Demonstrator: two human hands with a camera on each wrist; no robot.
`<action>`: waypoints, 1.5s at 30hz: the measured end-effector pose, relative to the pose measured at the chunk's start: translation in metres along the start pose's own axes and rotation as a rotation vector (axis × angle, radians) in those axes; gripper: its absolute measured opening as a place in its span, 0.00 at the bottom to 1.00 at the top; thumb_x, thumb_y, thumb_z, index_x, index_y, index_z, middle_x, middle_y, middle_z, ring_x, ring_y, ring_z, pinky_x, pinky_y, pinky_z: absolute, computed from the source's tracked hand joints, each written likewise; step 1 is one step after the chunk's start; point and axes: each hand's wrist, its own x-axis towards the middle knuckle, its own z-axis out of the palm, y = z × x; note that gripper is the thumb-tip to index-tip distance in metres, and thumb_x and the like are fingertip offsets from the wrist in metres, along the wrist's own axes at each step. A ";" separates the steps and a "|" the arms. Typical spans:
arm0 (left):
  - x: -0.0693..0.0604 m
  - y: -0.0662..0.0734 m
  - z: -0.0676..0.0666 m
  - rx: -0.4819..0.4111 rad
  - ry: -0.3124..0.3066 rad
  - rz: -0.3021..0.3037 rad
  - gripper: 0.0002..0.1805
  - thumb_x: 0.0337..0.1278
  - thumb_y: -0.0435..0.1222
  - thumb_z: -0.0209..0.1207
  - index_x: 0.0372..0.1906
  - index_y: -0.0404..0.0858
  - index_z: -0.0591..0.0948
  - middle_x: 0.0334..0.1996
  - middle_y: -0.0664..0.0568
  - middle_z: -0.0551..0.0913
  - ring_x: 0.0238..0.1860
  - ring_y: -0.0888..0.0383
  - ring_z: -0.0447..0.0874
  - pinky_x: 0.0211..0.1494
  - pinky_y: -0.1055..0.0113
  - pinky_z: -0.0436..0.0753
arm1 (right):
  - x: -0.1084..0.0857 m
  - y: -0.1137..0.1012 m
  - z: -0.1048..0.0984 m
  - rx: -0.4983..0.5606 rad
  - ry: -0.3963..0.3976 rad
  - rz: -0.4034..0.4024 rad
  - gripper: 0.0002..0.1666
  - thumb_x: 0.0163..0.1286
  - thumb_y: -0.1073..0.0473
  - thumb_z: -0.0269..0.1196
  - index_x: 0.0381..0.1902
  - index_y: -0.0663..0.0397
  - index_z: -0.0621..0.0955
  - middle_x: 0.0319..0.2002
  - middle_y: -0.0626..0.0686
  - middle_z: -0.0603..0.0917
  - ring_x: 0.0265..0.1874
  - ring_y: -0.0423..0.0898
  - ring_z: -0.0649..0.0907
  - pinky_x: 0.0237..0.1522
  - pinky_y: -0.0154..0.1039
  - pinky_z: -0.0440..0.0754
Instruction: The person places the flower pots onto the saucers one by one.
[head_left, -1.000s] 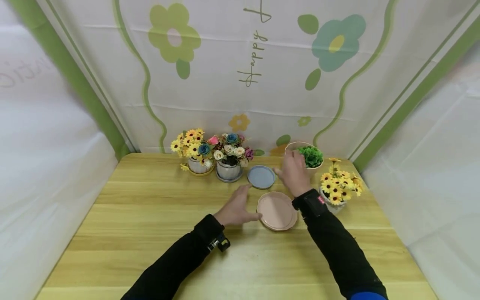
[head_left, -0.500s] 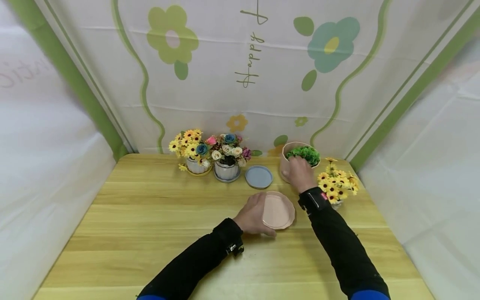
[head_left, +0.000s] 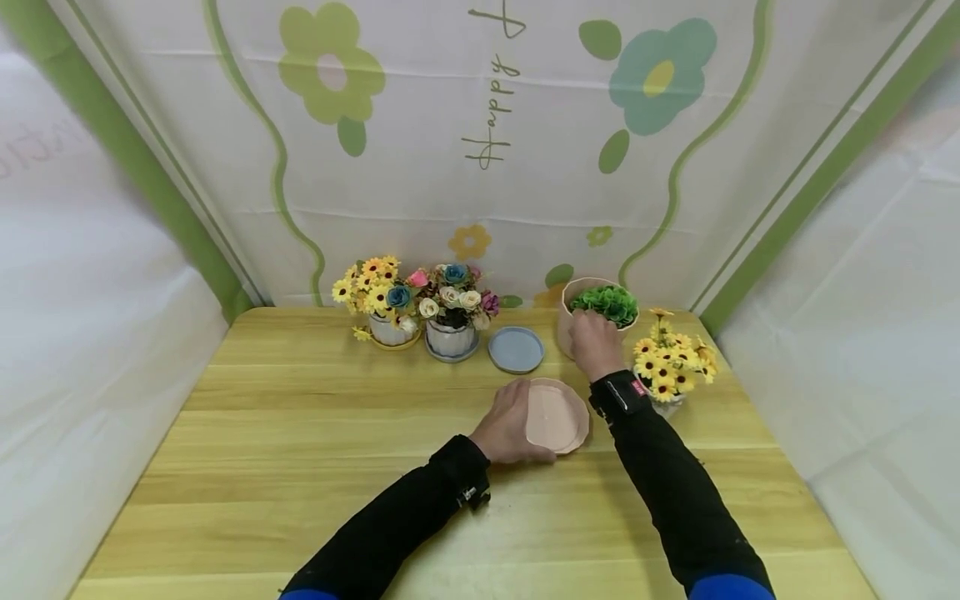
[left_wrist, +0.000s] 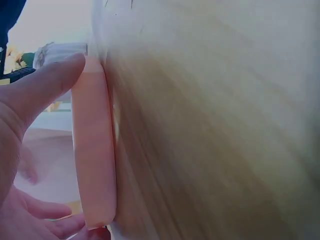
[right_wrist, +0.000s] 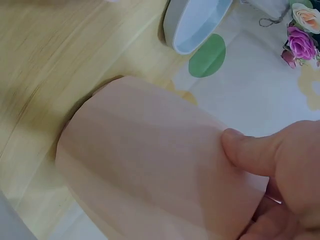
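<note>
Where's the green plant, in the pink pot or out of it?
In it: the head view shows the green plant inside the rim of the pink pot, which the right hand grips.

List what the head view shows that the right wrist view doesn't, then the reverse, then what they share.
Head only: how the left grip holds the pink saucer, greenery in the pink pot, yellow flowers at far left and far right.
Right wrist only: string by the white pot, and the thumb of the right grip plainly against the pink pot's outer wall.
Both: right grip, pink pot, blue saucer, roses, table, backdrop.
</note>
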 end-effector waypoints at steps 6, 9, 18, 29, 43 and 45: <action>-0.003 -0.001 -0.001 -0.022 0.003 0.000 0.74 0.41 0.54 0.84 0.84 0.27 0.49 0.82 0.34 0.58 0.82 0.38 0.58 0.84 0.49 0.68 | 0.001 -0.002 0.001 -0.004 0.020 -0.002 0.08 0.75 0.68 0.64 0.38 0.71 0.83 0.34 0.70 0.86 0.35 0.69 0.87 0.37 0.63 0.86; -0.005 -0.003 -0.001 -0.042 -0.002 -0.003 0.74 0.42 0.53 0.84 0.84 0.27 0.49 0.82 0.33 0.57 0.83 0.38 0.56 0.84 0.48 0.67 | 0.001 -0.003 0.002 -0.003 0.022 0.005 0.08 0.74 0.68 0.65 0.38 0.71 0.83 0.34 0.70 0.86 0.35 0.69 0.87 0.37 0.63 0.86; -0.017 -0.009 -0.007 -0.085 -0.004 -0.010 0.72 0.41 0.51 0.84 0.83 0.28 0.51 0.81 0.33 0.57 0.83 0.37 0.55 0.84 0.46 0.66 | 0.002 -0.004 0.002 -0.006 0.001 0.030 0.08 0.75 0.67 0.64 0.39 0.71 0.84 0.36 0.70 0.87 0.36 0.69 0.88 0.38 0.63 0.86; -0.031 -0.024 -0.013 -0.115 0.014 0.011 0.72 0.38 0.50 0.85 0.83 0.28 0.53 0.80 0.33 0.59 0.81 0.37 0.58 0.83 0.44 0.67 | 0.002 -0.003 0.003 0.007 -0.008 0.043 0.07 0.74 0.68 0.64 0.39 0.71 0.84 0.37 0.70 0.87 0.37 0.68 0.87 0.40 0.63 0.86; -0.066 -0.046 -0.036 -0.155 0.021 -0.022 0.71 0.41 0.50 0.85 0.83 0.28 0.52 0.81 0.31 0.56 0.82 0.34 0.54 0.82 0.37 0.67 | 0.000 -0.004 0.002 0.023 0.008 0.044 0.07 0.75 0.69 0.63 0.40 0.72 0.83 0.36 0.70 0.87 0.36 0.69 0.87 0.39 0.63 0.84; -0.071 -0.050 -0.038 -0.160 0.026 -0.033 0.71 0.40 0.49 0.85 0.83 0.28 0.52 0.81 0.32 0.56 0.82 0.34 0.53 0.82 0.37 0.66 | -0.001 -0.005 0.002 0.022 0.012 0.042 0.07 0.75 0.69 0.63 0.40 0.72 0.83 0.36 0.70 0.86 0.36 0.69 0.87 0.39 0.63 0.84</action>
